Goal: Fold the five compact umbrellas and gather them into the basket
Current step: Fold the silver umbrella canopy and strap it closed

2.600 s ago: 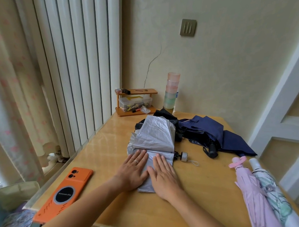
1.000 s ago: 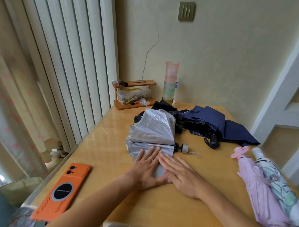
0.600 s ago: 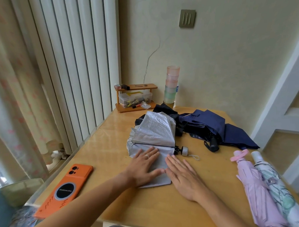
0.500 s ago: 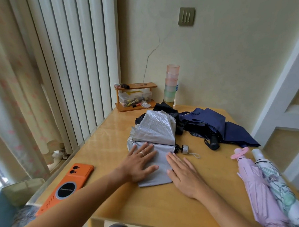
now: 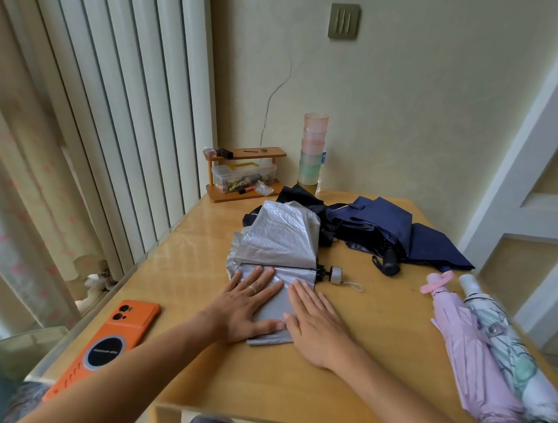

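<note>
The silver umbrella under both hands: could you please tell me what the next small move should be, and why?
Probably fold the flattened near panel over towards the dark rib. The left hand and right hand lie open and flat on that panel of the silver umbrella, which looks smoothed, while the fabric beyond the rib is bunched and the handle sticks out.

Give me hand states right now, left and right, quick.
Left hand: open, fingers flat, pressing on the silver umbrella.
Right hand: open, fingers flat, pressing the same umbrella's near flap.
</note>
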The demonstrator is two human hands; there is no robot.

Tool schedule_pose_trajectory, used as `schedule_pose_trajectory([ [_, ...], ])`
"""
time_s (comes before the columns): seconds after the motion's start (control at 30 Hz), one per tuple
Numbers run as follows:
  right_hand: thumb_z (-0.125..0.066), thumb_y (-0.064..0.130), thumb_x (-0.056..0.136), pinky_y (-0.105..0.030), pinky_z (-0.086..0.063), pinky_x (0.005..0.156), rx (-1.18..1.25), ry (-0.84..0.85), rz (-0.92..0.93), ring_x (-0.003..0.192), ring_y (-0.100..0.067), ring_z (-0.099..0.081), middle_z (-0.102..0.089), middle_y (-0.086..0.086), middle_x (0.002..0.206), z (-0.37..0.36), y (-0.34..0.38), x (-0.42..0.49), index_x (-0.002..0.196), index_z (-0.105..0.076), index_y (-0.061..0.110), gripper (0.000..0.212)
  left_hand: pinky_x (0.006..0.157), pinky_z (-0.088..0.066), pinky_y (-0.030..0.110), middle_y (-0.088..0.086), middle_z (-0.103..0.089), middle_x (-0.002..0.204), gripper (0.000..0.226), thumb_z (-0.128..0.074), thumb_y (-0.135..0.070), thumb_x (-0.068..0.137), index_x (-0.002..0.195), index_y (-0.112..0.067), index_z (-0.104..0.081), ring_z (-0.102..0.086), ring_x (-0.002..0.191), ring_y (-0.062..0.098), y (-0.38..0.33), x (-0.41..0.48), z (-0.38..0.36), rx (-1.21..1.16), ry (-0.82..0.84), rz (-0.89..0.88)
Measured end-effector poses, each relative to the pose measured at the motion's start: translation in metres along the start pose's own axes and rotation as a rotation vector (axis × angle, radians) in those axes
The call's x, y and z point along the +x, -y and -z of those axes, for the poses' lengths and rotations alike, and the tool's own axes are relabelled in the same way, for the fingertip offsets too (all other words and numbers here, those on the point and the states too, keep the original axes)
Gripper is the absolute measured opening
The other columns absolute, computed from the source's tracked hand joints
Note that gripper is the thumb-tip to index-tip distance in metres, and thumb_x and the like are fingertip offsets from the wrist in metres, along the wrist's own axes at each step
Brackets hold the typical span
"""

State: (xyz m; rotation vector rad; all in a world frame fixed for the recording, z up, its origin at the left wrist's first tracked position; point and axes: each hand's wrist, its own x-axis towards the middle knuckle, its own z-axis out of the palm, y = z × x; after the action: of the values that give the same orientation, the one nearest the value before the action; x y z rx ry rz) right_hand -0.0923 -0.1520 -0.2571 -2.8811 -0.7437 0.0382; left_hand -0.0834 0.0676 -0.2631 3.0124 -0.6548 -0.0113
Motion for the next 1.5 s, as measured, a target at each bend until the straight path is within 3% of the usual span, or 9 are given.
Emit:
schedule_pose_trajectory([
  [0.17,-0.018,0.046,0.11,-0.032,0.013,0.125,0.022,0.016,0.013,0.155,-0.005,0.016,0.016,0.011,0.169,0.0,-0.002,0.0,0.164,0.005,0.021,0.064,0.124,0.018,0.042,-0.016,0.021,0.165,0.083,-0.017,-0.085,0.09,0.159,-0.045,0.005,0.027,0.15,0.006,-0.001,-0.002,0.0,-0.066,-0.039,-0.003],
  [0.23,-0.028,0.041,0.11,-0.036,-0.012,0.127,0.11,-0.039,0.023,0.156,-0.009,-0.014,-0.015,0.01,0.168,0.005,-0.006,0.007,0.162,-0.024,0.023,0.056,0.124,0.017,0.038,-0.02,0.014,0.166,0.077,-0.02,-0.082,0.093,0.16,-0.046,-0.005,0.022,0.151,0.001,-0.002,-0.002,-0.002,-0.15,-0.101,-0.001],
  [0.3,-0.043,0.025,0.106,-0.038,-0.048,0.1,0.267,-0.319,0.005,0.12,-0.016,-0.059,-0.063,0.005,0.133,0.018,-0.013,0.015,0.128,-0.064,0.024,0.03,0.126,0.009,0.037,-0.02,-0.003,0.168,0.076,-0.015,-0.079,0.094,0.159,-0.041,-0.023,0.007,0.154,-0.001,-0.001,0.0,-0.003,-0.226,-0.209,0.012],
  [0.43,-0.055,0.011,0.099,-0.02,-0.048,0.072,0.428,-0.632,-0.157,0.092,-0.013,-0.061,-0.066,0.004,0.107,0.054,-0.023,0.046,0.111,-0.067,0.016,0.018,0.11,-0.037,0.036,-0.009,-0.053,0.133,0.055,-0.027,-0.06,0.102,0.128,-0.025,-0.06,-0.046,0.127,0.011,0.004,-0.004,-0.003,-0.271,-0.526,0.066],
  [0.57,-0.061,0.024,0.098,-0.036,-0.054,0.091,0.655,-0.501,-0.342,0.104,-0.017,-0.062,-0.066,0.004,0.111,0.079,-0.024,0.082,0.123,-0.062,0.015,0.027,0.101,-0.041,0.036,-0.009,-0.056,0.117,0.051,-0.023,-0.054,0.102,0.122,-0.026,-0.06,-0.049,0.113,0.011,0.005,-0.005,-0.001,-0.306,-0.496,0.138],
  [0.83,-0.074,0.016,0.092,-0.036,-0.057,0.077,1.167,-0.336,-0.249,0.09,-0.027,-0.073,-0.077,-0.011,0.102,0.104,-0.015,0.106,0.103,-0.075,0.015,0.011,0.099,-0.045,0.037,-0.012,-0.068,0.106,0.042,-0.034,-0.046,0.103,0.109,-0.027,-0.071,-0.059,0.105,0.006,0.017,-0.008,0.007,-0.85,-0.63,0.327],
  [0.97,-0.073,0.015,0.093,-0.042,-0.057,0.087,1.119,-0.39,-0.091,0.098,-0.026,-0.071,-0.077,-0.003,0.1,0.096,-0.008,0.077,0.099,-0.076,0.021,0.009,0.096,-0.049,0.033,-0.009,-0.076,0.101,0.055,-0.028,-0.043,0.111,0.097,-0.024,-0.078,-0.067,0.099,0.008,0.018,-0.011,0.014,-1.135,-0.609,0.401],
  [1.13,-0.078,0.017,0.086,-0.022,-0.047,0.088,0.742,-0.353,0.204,0.098,-0.008,-0.061,-0.065,0.015,0.098,0.06,-0.013,0.021,0.092,-0.071,0.027,0.014,0.083,-0.049,0.03,-0.012,-0.071,0.083,0.059,-0.021,-0.055,0.108,0.085,-0.034,-0.072,-0.064,0.083,0.008,0.018,-0.011,0.013,-1.246,-0.628,0.467],
  [1.5,-0.058,0.019,0.087,-0.026,-0.044,0.098,0.341,-0.248,0.293,0.112,-0.002,-0.054,-0.06,0.025,0.107,0.011,-0.025,-0.012,0.1,-0.071,0.034,0.024,0.084,-0.052,0.031,-0.006,-0.071,0.103,0.029,-0.062,-0.028,0.097,0.113,-0.031,-0.038,-0.067,0.095,0.014,0.019,-0.012,0.015,-1.06,-0.564,0.48],
])
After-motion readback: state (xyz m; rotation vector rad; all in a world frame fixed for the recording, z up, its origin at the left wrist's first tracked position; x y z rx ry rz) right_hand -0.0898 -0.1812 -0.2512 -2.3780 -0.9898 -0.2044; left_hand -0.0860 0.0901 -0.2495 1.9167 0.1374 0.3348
